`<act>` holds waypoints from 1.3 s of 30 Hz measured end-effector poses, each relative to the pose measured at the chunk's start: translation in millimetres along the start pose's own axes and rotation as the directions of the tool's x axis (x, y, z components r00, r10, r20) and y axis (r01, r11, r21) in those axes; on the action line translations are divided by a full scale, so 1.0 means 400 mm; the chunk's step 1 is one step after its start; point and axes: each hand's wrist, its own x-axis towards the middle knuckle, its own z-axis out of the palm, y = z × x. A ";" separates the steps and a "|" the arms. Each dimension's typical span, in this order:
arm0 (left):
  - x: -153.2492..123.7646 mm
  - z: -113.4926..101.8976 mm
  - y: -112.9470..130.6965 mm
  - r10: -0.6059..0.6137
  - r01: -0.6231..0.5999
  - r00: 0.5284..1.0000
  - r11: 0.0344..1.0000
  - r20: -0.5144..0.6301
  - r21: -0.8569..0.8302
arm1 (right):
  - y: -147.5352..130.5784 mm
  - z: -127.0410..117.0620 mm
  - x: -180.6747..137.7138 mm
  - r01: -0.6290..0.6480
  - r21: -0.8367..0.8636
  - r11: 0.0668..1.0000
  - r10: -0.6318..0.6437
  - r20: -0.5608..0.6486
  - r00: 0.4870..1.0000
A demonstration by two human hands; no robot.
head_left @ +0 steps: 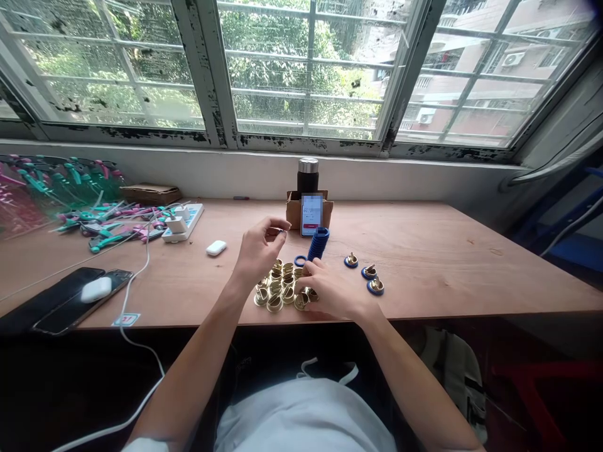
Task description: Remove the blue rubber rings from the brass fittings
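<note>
A loose cluster of brass fittings (277,285) stands on the wooden desk (424,263) in front of me. My right hand (330,289) rests over the cluster's right side, with its fingertips among the fittings; its palm hides what they touch. My left hand (261,245) hangs just above the cluster with its fingers curled together, and nothing shows in them. Beyond the fingers leans a stack of blue rings (318,243), with a single blue ring (300,260) lying beside it. To the right stand several brass fittings seated in blue rings (370,272).
A phone (311,215) leans in a cardboard box (294,210) with a dark flask (308,177) behind it. To the left lie a power strip (183,222), earbud cases (216,248), phones (61,301), a white cable (141,295) and a heap of green and pink plastic parts (94,216).
</note>
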 end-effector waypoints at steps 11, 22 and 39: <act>0.001 0.003 -0.004 -0.002 0.002 1.000 1.000 -0.002 0.007 | -0.010 -0.008 0.002 0.016 0.051 0.999 -0.017 0.006 1.000; -0.002 0.006 0.004 -0.026 0.026 0.999 1.000 0.026 0.008 | -0.003 0.001 0.004 0.012 0.044 0.999 -0.011 -0.004 1.000; -0.024 0.040 0.047 -0.006 0.199 0.914 0.878 0.405 -0.436 | 0.024 -0.023 0.014 0.026 0.370 0.928 0.199 -0.556 0.807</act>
